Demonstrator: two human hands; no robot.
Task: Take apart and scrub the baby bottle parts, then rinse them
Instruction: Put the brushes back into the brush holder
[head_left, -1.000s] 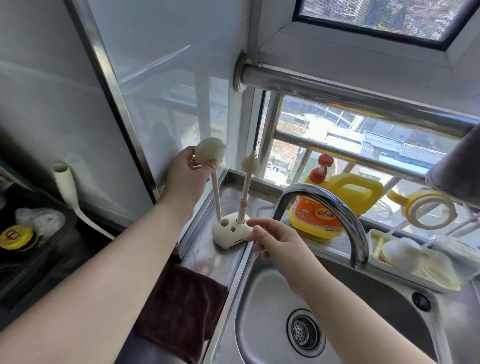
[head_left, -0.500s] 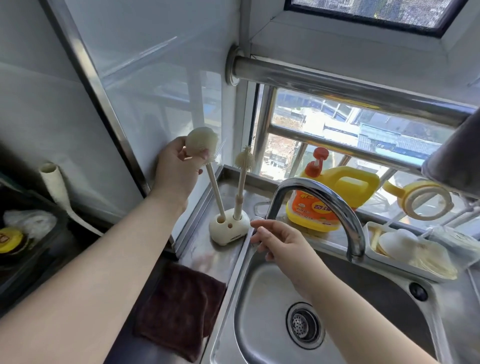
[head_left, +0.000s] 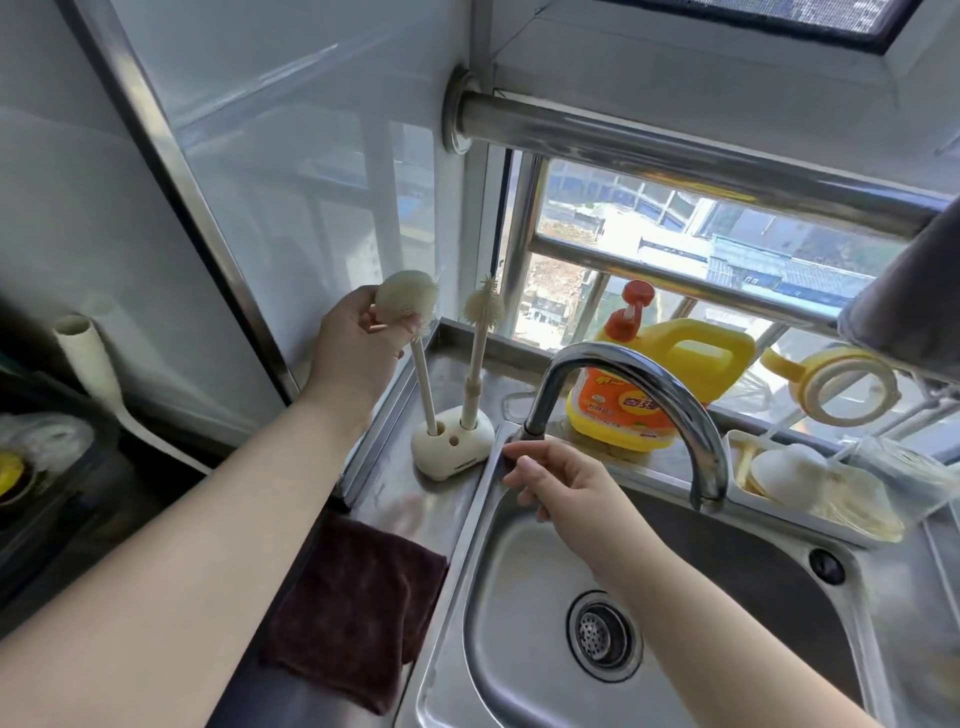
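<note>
The left hand (head_left: 353, 348) still pinches the round head of the big brush (head_left: 407, 301), whose stick stands in the same hole of the white holder (head_left: 452, 447) beside the small brush (head_left: 483, 312), as before. The right hand (head_left: 566, 488), fingers loosely curled and holding nothing, has stayed at the base of the tap (head_left: 639, 384) over the sink (head_left: 519, 597).

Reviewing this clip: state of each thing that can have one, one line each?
Left hand: grips the bottle brush by its head.
Bottle brush: handle standing in the holder, tilted.
Small brush: upright in the holder.
Right hand: fingers curled beside the faucet base; contact unclear.
Faucet: no water running.
Sink: holds nothing.
Dark cloth: draped over counter edge.
</note>
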